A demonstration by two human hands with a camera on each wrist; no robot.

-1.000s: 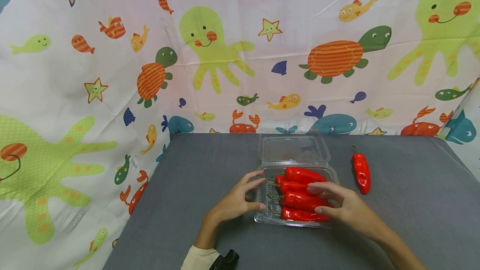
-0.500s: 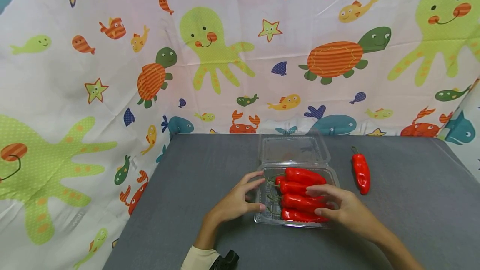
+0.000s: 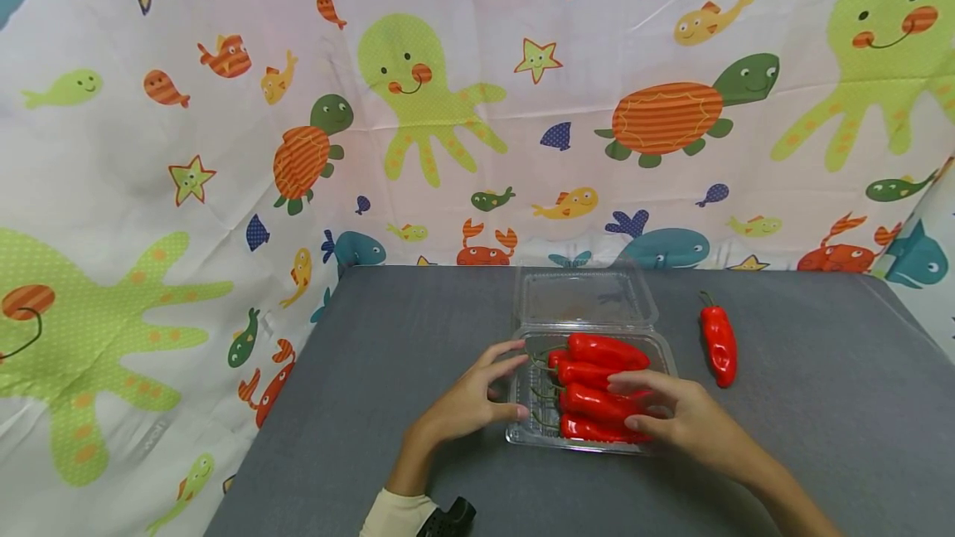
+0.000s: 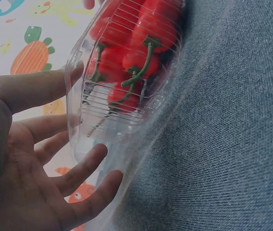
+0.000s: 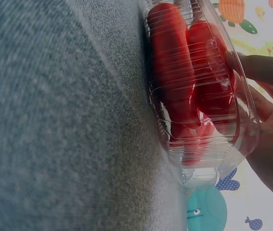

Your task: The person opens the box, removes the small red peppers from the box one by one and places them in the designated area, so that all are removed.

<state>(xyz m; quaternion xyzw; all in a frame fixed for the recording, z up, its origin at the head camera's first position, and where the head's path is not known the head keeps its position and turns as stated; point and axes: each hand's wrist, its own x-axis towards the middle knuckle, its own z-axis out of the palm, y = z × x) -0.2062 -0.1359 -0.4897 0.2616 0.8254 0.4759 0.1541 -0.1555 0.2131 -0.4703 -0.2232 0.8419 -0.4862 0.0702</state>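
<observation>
A clear plastic clamshell box [image 3: 524, 437] lies on the grey table with its lid [image 3: 585, 295] folded back. Several red peppers [image 3: 608, 348] lie in it side by side, green stems toward the left. My left hand [image 3: 466, 396] rests at the box's left edge, fingers spread and thumb apart; the left wrist view has its fingertips against the clear wall [image 4: 74, 91]. With thumb and fingers, my right hand [image 3: 694, 417] grips the right end of one red pepper [image 3: 597, 403] in the box. That end is partly hidden by the fingers.
One more red pepper [image 3: 719, 346] lies on the table [image 3: 806, 404] to the right of the box. Behind the table hangs a white curtain [image 3: 462, 131] printed with sea animals.
My right hand and the red pepper in it have shifted slightly left within the box. The left hand, the box and the loose pepper have stayed in place.
</observation>
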